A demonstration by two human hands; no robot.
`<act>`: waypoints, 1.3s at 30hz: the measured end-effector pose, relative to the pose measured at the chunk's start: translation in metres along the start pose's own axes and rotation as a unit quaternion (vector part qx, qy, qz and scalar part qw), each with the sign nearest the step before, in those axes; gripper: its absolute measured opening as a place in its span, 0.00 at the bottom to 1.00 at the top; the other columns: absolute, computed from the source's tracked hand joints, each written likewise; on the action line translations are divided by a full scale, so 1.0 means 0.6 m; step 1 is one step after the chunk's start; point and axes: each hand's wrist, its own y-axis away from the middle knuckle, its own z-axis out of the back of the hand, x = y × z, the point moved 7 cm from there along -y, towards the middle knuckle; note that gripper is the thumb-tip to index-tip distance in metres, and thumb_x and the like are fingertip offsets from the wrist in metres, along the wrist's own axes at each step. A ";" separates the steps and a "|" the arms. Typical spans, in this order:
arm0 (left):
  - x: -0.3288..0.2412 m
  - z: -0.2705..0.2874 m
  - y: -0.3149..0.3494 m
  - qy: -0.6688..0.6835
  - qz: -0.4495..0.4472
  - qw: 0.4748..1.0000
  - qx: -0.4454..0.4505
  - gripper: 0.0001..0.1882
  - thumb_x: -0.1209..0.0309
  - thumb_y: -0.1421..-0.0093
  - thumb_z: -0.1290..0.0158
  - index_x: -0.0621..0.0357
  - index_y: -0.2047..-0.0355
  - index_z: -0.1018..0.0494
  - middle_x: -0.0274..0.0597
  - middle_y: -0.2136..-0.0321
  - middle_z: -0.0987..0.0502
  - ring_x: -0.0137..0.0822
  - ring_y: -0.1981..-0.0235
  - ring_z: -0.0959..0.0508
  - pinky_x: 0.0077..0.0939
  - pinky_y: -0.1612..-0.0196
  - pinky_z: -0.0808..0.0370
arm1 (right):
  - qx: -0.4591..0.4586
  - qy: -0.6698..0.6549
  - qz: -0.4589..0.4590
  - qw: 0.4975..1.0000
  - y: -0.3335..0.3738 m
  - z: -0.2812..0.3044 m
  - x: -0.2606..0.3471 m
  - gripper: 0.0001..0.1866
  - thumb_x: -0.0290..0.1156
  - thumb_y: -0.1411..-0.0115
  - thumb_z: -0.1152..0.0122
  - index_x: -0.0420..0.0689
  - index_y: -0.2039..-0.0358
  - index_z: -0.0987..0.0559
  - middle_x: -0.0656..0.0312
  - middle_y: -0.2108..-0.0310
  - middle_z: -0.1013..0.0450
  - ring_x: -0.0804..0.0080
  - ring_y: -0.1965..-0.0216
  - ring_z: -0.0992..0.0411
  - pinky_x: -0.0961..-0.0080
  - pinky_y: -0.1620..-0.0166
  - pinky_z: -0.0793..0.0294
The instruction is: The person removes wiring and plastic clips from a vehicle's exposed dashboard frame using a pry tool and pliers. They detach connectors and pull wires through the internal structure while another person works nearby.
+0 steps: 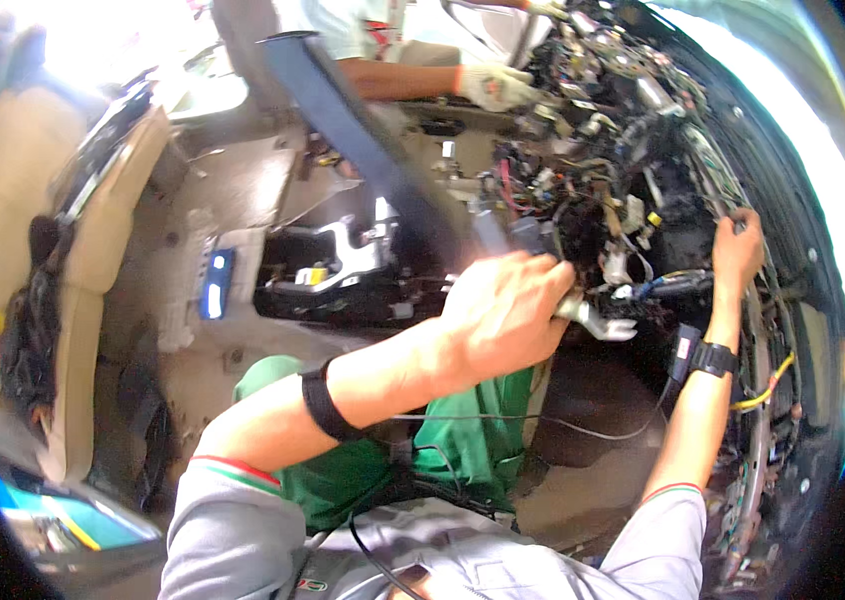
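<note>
My left hand [508, 308] is a closed fist in the middle of the view, slightly blurred. A silver fork-ended metal tool [608, 322] sticks out on its right, and the fingers seem wrapped round it. Behind this fist a long dark flat bar [343, 110] slants to the upper left; whether I touch it is hidden. My right hand [740, 250] is farther right, fingers curled at the metal rail [713, 180] along the dashboard's edge. Something small and dark shows between those fingers, too small to name. Exposed wiring [593, 190] lies between and beyond my hands.
At the top, a co-worker's gloved hand [496, 87] reaches into the wiring. A beige seat [33, 220] stands at left. A blue box-like object [218, 283] lies on the floor beside the open centre console [318, 305]. A thin cable [583, 430] crosses before my legs.
</note>
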 end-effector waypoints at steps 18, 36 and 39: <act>0.100 -0.153 0.032 0.242 0.037 0.965 0.091 0.10 0.64 0.51 0.44 0.58 0.75 0.30 0.43 0.76 0.25 0.45 0.70 0.22 0.38 0.65 0.24 | 0.046 0.128 0.012 0.991 -0.051 -0.015 -0.146 0.24 0.47 0.36 0.46 0.45 0.45 0.26 0.53 0.46 0.27 0.54 0.46 0.29 0.65 0.45 0.31; 0.160 -0.045 0.075 0.378 0.399 0.835 0.006 0.16 0.62 0.39 0.51 0.59 0.79 0.29 0.49 0.80 0.24 0.53 0.73 0.22 0.46 0.69 0.25 | 0.165 0.185 0.205 0.947 -0.060 -0.013 -0.218 0.20 0.27 0.35 0.54 0.34 0.44 0.28 0.40 0.45 0.31 0.41 0.45 0.32 0.35 0.45 0.33; 0.189 -0.014 0.122 0.382 0.474 0.793 -0.039 0.16 0.60 0.40 0.49 0.58 0.79 0.28 0.50 0.79 0.25 0.54 0.73 0.23 0.47 0.71 0.26 | 0.174 0.146 0.063 0.972 -0.043 -0.050 -0.172 0.20 0.26 0.35 0.54 0.34 0.45 0.27 0.40 0.46 0.31 0.41 0.45 0.32 0.34 0.45 0.34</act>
